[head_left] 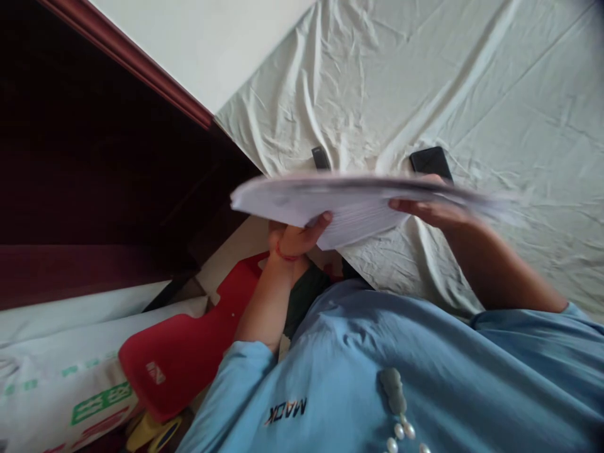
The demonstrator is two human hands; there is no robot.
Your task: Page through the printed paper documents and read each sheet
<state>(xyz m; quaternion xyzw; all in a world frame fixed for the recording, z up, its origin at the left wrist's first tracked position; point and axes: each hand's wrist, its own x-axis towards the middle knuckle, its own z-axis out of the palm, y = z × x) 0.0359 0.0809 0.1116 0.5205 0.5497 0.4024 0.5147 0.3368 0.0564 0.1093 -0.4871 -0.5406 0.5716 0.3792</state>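
A stack of white papers, printed or ruled with lines on one part, is held up in front of me, tilted nearly edge-on. Its upper edge and right end are smeared by motion. My left hand, with a red string at the wrist, grips the lower left edge, thumb on the near face and fingers hidden behind. On the right part of the papers, my right hand is closed around them, some of its fingers hidden or blurred. I cannot tell whether the sheets are bound.
Beyond the papers, a black phone and a small dark object lie on the wrinkled pale cloth. A dark wooden cabinet stands at left. Below are a red plastic chair and a white printed sack.
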